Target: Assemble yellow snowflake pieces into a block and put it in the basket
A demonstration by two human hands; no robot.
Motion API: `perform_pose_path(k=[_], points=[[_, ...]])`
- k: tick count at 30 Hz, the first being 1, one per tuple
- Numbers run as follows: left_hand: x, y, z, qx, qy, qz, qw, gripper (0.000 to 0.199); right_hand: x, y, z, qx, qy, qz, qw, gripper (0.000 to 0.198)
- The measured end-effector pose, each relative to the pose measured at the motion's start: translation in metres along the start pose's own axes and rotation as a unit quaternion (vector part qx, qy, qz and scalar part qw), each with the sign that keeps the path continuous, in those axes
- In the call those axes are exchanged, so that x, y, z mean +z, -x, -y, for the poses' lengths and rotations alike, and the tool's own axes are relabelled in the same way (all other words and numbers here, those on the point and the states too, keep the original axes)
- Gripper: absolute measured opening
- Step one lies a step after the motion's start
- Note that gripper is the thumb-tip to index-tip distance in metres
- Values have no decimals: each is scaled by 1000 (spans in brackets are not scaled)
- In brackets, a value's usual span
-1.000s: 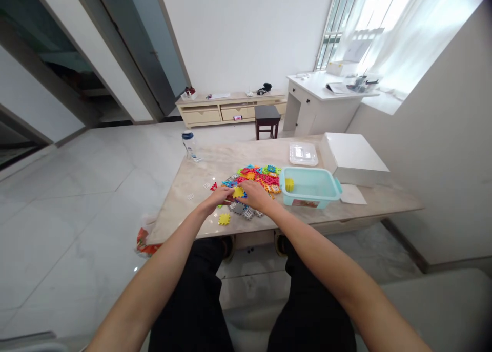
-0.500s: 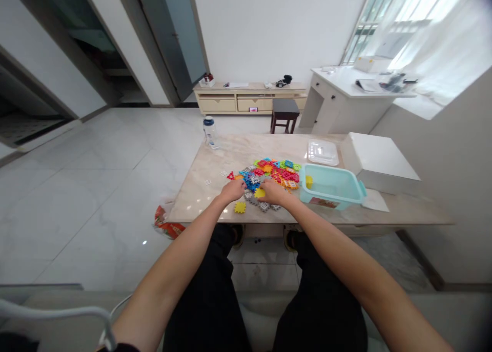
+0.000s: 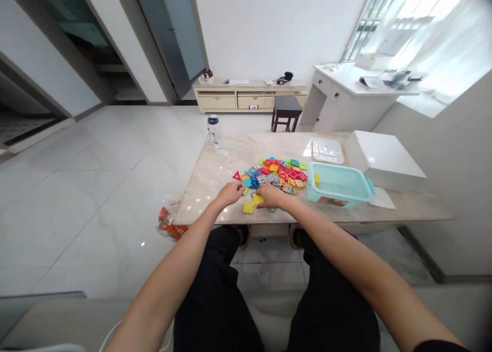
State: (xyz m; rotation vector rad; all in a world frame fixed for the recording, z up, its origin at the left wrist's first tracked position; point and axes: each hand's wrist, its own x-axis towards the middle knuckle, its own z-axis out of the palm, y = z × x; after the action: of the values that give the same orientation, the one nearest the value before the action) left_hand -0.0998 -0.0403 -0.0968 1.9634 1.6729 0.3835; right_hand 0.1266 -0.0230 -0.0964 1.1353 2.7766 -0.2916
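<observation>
My right hand (image 3: 269, 195) is closed on a yellow interlocking tile (image 3: 257, 200), partly covered by its fingers. Close beside that tile, a second yellow tile (image 3: 248, 208) lies flat near the table's front edge; whether the two touch I cannot tell. My left hand (image 3: 229, 193) has curled fingers at the left side of the tile pile, near a light blue piece (image 3: 246, 183); anything between its fingertips is too small to make out. The mixed pile (image 3: 282, 173) holds red, blue, orange, grey and green pieces. A red triangle piece (image 3: 237, 176) lies at its left edge.
A pale turquoise bin (image 3: 338, 185) with a yellow piece (image 3: 316, 180) inside stands right of the pile. Behind it are a clear lid (image 3: 327, 151) and a white box (image 3: 388, 157). A water bottle (image 3: 214, 131) stands at the far left of the table (image 3: 200, 188).
My right hand has brought its yellow tile left and nearer to me, beside the other yellow tile. My left hand stays by the pile's left side. The view has shifted slightly.
</observation>
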Motion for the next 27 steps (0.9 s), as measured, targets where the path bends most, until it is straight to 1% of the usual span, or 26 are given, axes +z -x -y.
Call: perform_pose_path(k=[5, 8, 11, 13, 17, 19, 21, 23, 24, 25, 27], points=[[-5, -4, 2, 14, 29, -5, 999, 29, 2, 3, -5, 7, -11, -7, 1000, 49], [-5, -3, 0, 5, 20, -8, 1000, 28, 5, 4, 1, 13, 0, -3, 1000, 52], [-8, 1, -2, -9, 5, -14, 1000, 26, 14, 1, 12, 14, 7, -1, 1000, 52], [-12, 4, -4, -20, -7, -28, 999, 25, 22, -3, 19, 13, 11, -1, 1000, 51], [-19, 11, -8, -33, -4, -75, 997, 24, 36, -7, 31, 22, 6, -10, 1000, 49], [-22, 11, -9, -45, 6, -95, 994, 25, 35, -4, 36, 29, -2, -15, 999, 49], [-26, 11, -14, -50, 23, -114, 992, 25, 26, 2, 38, 35, -15, -33, 999, 51], [-34, 18, -27, -31, 72, -146, 986, 23, 10, 10, 33, 52, -40, -90, 994, 50], [-40, 26, -38, -10, 111, -172, 979, 23, 0, 15, 28, 70, -57, -133, 987, 47], [-47, 39, -53, 18, 157, -202, 967, 24, -9, 21, 21, 88, -65, -165, 980, 44], [-66, 79, -91, 90, 249, -269, 926, 30, -23, 32, 3, 119, -73, -203, 969, 40]])
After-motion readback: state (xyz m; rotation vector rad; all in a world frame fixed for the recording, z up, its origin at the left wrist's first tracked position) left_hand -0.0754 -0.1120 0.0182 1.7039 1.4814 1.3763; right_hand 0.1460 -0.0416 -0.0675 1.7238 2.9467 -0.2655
